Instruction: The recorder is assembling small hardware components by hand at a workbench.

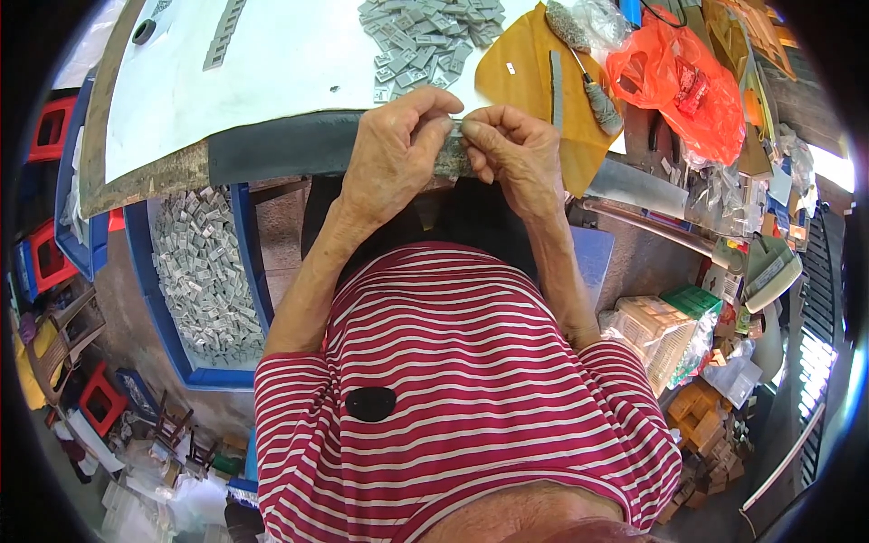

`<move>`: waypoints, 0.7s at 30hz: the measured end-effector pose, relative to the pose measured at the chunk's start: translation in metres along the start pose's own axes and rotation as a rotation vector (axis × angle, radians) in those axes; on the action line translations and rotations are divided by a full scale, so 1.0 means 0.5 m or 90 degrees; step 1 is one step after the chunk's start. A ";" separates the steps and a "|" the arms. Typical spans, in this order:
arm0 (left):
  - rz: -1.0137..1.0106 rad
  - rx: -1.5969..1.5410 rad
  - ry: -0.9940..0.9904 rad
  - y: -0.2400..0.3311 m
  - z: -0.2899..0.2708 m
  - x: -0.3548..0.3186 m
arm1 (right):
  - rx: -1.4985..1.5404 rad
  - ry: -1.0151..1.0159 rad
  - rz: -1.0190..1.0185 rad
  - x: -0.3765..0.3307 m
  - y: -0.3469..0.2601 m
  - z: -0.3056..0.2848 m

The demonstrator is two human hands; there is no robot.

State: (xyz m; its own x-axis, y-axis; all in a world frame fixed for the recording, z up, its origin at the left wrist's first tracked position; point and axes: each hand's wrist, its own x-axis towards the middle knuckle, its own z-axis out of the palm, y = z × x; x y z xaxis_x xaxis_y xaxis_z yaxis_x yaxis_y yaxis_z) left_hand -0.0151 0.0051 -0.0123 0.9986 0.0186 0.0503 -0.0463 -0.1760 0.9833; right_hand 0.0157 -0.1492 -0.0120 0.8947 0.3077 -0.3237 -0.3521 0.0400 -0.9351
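Left hand [391,149]: thumb and forefinger curled close; cannot tell whether they grip
Right hand [523,158]: fingers pinching, seemingly, the small grey piece [456,128]
Small grey piece: between both hands, over the desk [244,113] edge

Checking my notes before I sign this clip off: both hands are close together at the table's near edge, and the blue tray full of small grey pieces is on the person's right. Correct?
One thing is off: the head view shows the blue tray full of small grey pieces on the person's left, not right. The rest stands.
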 end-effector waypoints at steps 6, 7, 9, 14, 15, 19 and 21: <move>0.006 0.013 0.000 0.001 -0.003 0.001 | 0.026 -0.018 -0.005 0.002 0.005 -0.004; -0.008 -0.010 -0.007 0.000 -0.004 0.001 | 0.018 -0.022 -0.005 0.003 0.006 -0.005; -0.023 -0.033 -0.015 -0.001 -0.007 0.000 | 0.010 -0.027 -0.005 0.003 0.005 -0.006; -0.026 -0.047 -0.012 0.000 -0.003 -0.002 | 0.068 -0.058 0.005 0.005 0.014 -0.010; -0.026 -0.047 -0.012 0.001 -0.001 -0.002 | 0.068 -0.058 0.005 0.004 0.014 -0.009; 0.091 0.081 0.023 -0.005 0.009 -0.005 | -0.007 -0.009 -0.015 -0.009 0.011 0.006; 0.129 0.090 0.045 -0.007 0.010 -0.007 | -0.053 0.014 -0.033 -0.009 0.012 0.006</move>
State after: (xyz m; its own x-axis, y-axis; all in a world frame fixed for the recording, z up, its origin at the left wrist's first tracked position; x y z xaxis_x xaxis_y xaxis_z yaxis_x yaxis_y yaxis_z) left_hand -0.0185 0.0010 -0.0166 0.9648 0.0361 0.2607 -0.2362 -0.3183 0.9181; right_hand 0.0089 -0.1472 -0.0157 0.9170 0.2867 -0.2774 -0.2826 -0.0239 -0.9589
